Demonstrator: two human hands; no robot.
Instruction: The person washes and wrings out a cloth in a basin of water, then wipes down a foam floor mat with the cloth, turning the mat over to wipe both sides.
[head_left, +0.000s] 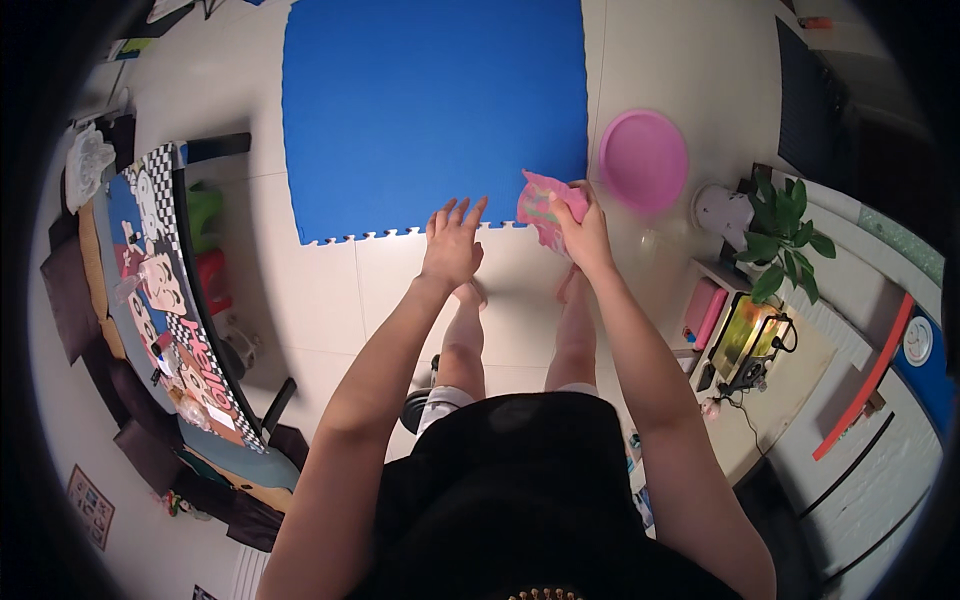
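Note:
My right hand grips a crumpled pink cloth with a pale green pattern, near the lower right corner of a blue foam mat. The cloth hangs partly below my fingers. To its left, my left hand is held out palm down with fingers spread, holding nothing. Its fingertips overlap the mat's notched near edge in the view. A round pink plastic basin stands on the floor just right of the mat.
A table with a checkered cartoon cover stands at left, with a green stool and a red stool beside it. At right are a potted plant, a small lit tank and a white cabinet top.

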